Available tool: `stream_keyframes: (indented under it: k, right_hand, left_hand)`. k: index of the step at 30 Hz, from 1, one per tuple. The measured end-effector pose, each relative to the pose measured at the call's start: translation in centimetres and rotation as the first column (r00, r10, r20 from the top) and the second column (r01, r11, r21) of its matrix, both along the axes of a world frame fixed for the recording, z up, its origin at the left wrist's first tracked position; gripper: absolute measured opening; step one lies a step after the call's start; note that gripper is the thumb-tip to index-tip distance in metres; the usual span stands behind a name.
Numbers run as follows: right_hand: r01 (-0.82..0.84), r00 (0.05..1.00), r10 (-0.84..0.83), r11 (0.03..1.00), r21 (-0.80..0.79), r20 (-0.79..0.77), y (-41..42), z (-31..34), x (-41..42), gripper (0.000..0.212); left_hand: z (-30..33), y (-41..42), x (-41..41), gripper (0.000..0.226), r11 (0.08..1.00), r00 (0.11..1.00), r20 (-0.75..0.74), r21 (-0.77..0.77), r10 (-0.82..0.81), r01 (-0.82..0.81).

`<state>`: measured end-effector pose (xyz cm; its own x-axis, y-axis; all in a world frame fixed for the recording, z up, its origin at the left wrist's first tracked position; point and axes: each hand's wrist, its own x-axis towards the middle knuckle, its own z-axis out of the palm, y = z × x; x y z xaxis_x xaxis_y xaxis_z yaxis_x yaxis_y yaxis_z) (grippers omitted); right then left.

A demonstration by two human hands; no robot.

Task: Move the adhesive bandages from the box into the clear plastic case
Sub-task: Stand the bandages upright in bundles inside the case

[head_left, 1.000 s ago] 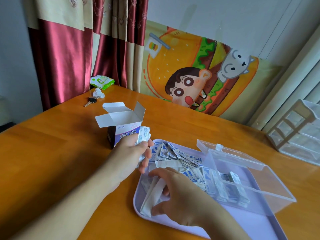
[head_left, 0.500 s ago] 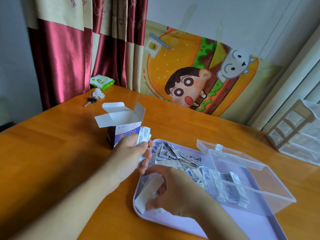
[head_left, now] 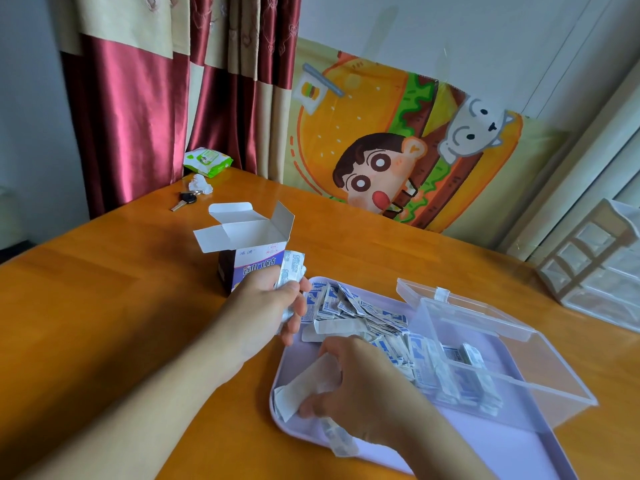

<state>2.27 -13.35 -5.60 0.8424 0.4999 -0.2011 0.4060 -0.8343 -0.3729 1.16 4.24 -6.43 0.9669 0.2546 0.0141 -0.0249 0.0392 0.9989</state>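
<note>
The open bandage box (head_left: 247, 252) stands on the table with its flaps up. My left hand (head_left: 268, 308) holds a small stack of wrapped bandages just right of the box. A loose pile of bandages (head_left: 356, 311) lies on the lilac tray (head_left: 485, 445). My right hand (head_left: 360, 389) grips several white bandages at the tray's near left corner. The clear plastic case (head_left: 540, 372) sits open on the tray's right side, with some bandages inside at its left end.
A key (head_left: 185, 200), a crumpled white scrap and a green wipes pack (head_left: 207, 162) lie at the table's far left corner. A clear drawer unit (head_left: 599, 261) stands at the right edge. A cartoon cloth hangs behind the table.
My right hand has slid toward me along the tray, gathering white bandages under its fingers. My left hand with its stack has stayed in place.
</note>
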Motion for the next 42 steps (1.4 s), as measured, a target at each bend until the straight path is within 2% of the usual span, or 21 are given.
stream_keyframes:
  k: [3, 7, 12, 15, 17, 19, 23, 26, 28, 31, 33, 35, 37, 40, 42]
  right_hand:
    - [0.014, 1.0, -0.014, 1.0, 0.022, -0.001, -0.2, 0.3, -0.2, 0.042]
    - [0.051, 0.999, -0.05, 0.995, 0.085, -0.019, -0.6, 0.2, -0.4, 0.048]
    - [0.101, 0.983, -0.118, 0.987, 0.125, 0.143, -2.3, 0.7, -2.0, 0.043]
    - [0.148, 0.972, -0.148, 0.989, 0.017, 0.184, -3.0, 1.6, -3.8, 0.037]
    - [0.157, 0.981, -0.145, 0.984, -0.085, 0.127, -3.1, 1.8, -4.7, 0.043]
    - [0.175, 0.984, -0.171, 0.977, -0.119, 0.039, -3.1, 1.6, -4.8, 0.043]
    - [0.235, 0.969, -0.237, 0.972, -0.027, -0.076, -4.1, 1.6, -4.2, 0.031]
    - [0.285, 0.958, -0.283, 0.958, 0.038, -0.041, -5.5, 3.0, -3.5, 0.02]
    - [0.305, 0.952, -0.307, 0.951, 0.056, 0.018, -6.5, 4.4, -3.1, 0.033]
    - [0.343, 0.935, -0.35, 0.932, 0.118, 0.048, -6.7, 6.6, -3.1, 0.039]
    - [0.316, 0.937, -0.345, 0.905, 0.283, 0.057, -6.0, 7.2, -2.9, 0.039]
    - [0.283, 0.951, -0.306, 0.808, 0.516, -0.042, -4.2, 7.1, -2.6, 0.029]
    - [0.301, 0.953, -0.25, 0.695, 0.653, -0.173, -1.6, 6.0, -2.3, 0.026]
    - [0.327, 0.945, -0.21, 0.624, 0.71, -0.251, 1.7, 3.3, -1.8, 0.031]
    - [0.265, 0.964, -0.213, 0.679, 0.684, -0.162, 2.2, 2.4, -1.5, 0.034]
  left_hand:
    - [-0.1, 0.0, 0.0, 0.02, 1.0, 1.0, -0.006, 0.001, -0.003, 0.003]
    - [-0.1, -0.1, 0.1, 0.019, 1.0, 1.0, -0.006, 0.001, -0.011, 0.011]
    - [-0.1, 0.0, 0.1, 0.02, 1.0, 1.0, -0.003, -0.002, -0.008, 0.008]
    - [-0.2, 0.1, 0.1, 0.02, 1.0, 1.0, -0.004, -0.016, -0.012, 0.012]
    - [-0.2, 0.0, 0.2, 0.02, 1.0, 1.0, -0.003, -0.017, -0.021, 0.021]
    - [-0.3, 0.0, 0.1, 0.02, 0.999, 1.0, -0.001, -0.016, -0.027, 0.027]
    - [-0.3, 0.0, 0.1, 0.02, 0.997, 0.998, 0.007, -0.05, -0.06, 0.06]
    - [-0.3, -0.2, 0.3, 0.021, 0.986, 0.995, -0.01, -0.136, -0.098, 0.096]
    - [-0.4, -0.3, 0.5, 0.02, 0.974, 0.992, -0.033, -0.197, -0.119, 0.11]
    - [-0.7, -0.5, 0.5, 0.018, 0.961, 0.989, -0.051, -0.249, -0.139, 0.122]
    - [-0.6, -0.7, 0.3, 0.024, 0.944, 0.983, -0.032, -0.287, -0.181, 0.165]
    - [-0.3, -1.1, -0.1, 0.036, 0.916, 0.964, 0.026, -0.305, -0.265, 0.26]
    - [0.2, -1.9, -0.8, 0.046, 0.908, 0.944, 0.074, -0.26, -0.32, 0.328]
    - [0.7, -3.4, -1.4, 0.029, 0.942, 0.97, 0.076, -0.234, -0.229, 0.241]
    - [0.2, -3.4, -1.0, 0.029, 0.959, 0.989, 0.056, -0.243, -0.135, 0.145]
